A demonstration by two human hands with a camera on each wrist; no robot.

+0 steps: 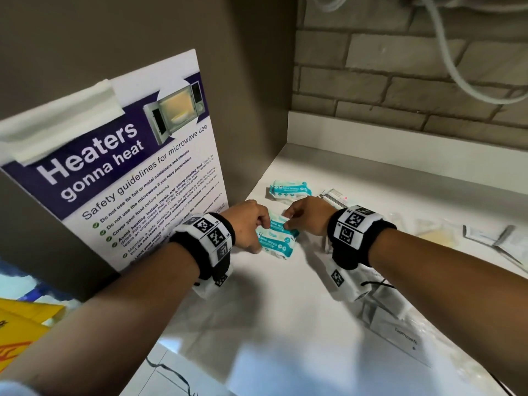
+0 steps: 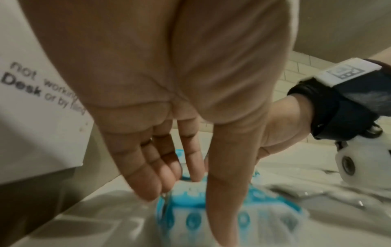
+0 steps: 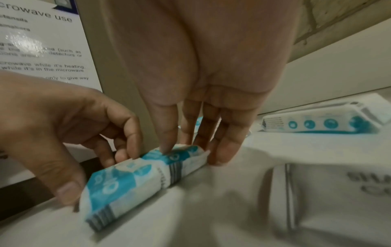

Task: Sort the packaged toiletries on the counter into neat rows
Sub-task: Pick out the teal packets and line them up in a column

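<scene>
Two teal-and-white mini wipes packs lie side by side on the white counter [image 1: 285, 324] by the cabinet wall, a far pack [image 1: 281, 224] and a near pack [image 1: 275, 245]. My left hand [image 1: 261, 235] holds the near pack [image 3: 110, 192] at its left end, thumb on the near edge and curled fingers at the seam between the packs. My right hand [image 1: 287, 224] pinches the far pack [image 3: 180, 155], thumb on top and fingers [image 3: 220, 155] past its far side. In the left wrist view my left hand [image 2: 190, 213] points down onto the blurred teal packs. A third wipes pack [image 1: 290, 190] lies farther back.
A microwave safety poster [image 1: 128, 181] hangs on the cabinet side just left of my hands. Clear-wrapped white boxes, one marked toothpaste [image 1: 400, 332], lie under my right forearm. Clear sachets [image 1: 491, 241] lie far right. A white cable [image 1: 457, 75] hangs on the brick wall.
</scene>
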